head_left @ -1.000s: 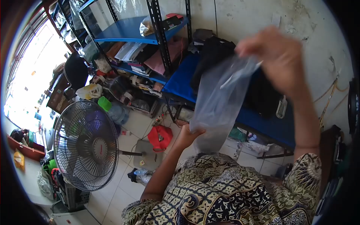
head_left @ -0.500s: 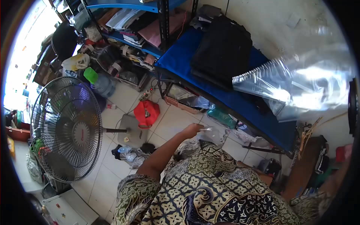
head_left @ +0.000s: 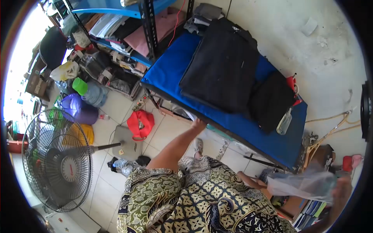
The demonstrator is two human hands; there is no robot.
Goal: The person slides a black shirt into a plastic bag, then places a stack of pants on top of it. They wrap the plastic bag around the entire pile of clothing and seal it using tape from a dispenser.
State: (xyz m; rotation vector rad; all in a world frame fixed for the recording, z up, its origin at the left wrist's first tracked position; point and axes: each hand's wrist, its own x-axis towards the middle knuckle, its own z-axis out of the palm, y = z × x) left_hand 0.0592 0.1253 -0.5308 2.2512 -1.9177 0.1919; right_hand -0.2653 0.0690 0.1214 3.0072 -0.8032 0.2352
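At the front edge of the blue-topped table [head_left: 287, 149] is my left hand [head_left: 199, 124], its fingers curled in; what they hold, if anything, is hidden. My right hand [head_left: 342, 190], low at the right and blurred, grips a clear plastic bag [head_left: 301, 185] that trails leftward. Folded black cloth [head_left: 219, 66] lies stacked on the table, with a smaller black piece [head_left: 272, 101] beside it. A clear bottle [head_left: 284, 122] rests next to that piece, and a red item [head_left: 293, 87] is just behind it.
A standing fan [head_left: 58, 161] is at left, with a red bag [head_left: 140, 125] on the tiled floor near its base. Blue shelves [head_left: 107, 11] with folded cloth rise behind. A purple bin [head_left: 79, 108] and water jug [head_left: 95, 93] stand left. Books [head_left: 307, 215] sit low right.
The plastic bag has swung from over the table down to the lower right with my right hand. My left hand has moved up to the table edge, without the clear plastic seen in it before.
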